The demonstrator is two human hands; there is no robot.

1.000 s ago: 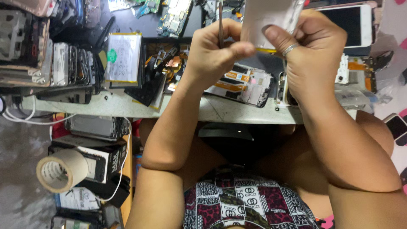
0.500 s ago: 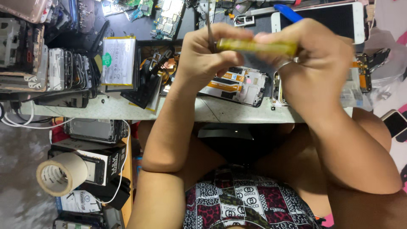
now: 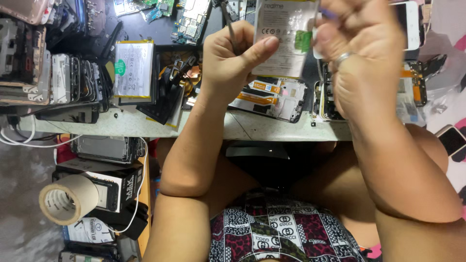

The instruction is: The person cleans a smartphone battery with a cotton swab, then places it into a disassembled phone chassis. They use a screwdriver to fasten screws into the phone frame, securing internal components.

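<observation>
Head camera, looking straight down over the workbench

The single view sat close above the person's raised left hand (image 3: 233, 60) and right hand (image 3: 361, 58), faced down past them to the workbench (image 3: 131, 123) near edge, and took in the lap and floor beneath.

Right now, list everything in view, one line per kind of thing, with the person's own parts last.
phone battery: one, white, held up between both hands
tweezers: one, metal, in the left hand
opened phone: one, orange flex parts, on the bench below the hands
spare battery: one, silver, bench left
phone frames: a row, grey, far left
circuit boards: several, green, top
tape roll: one, beige, lower left
bench: one, pale
left hand: one, fisted
right hand: one, ringed
</observation>
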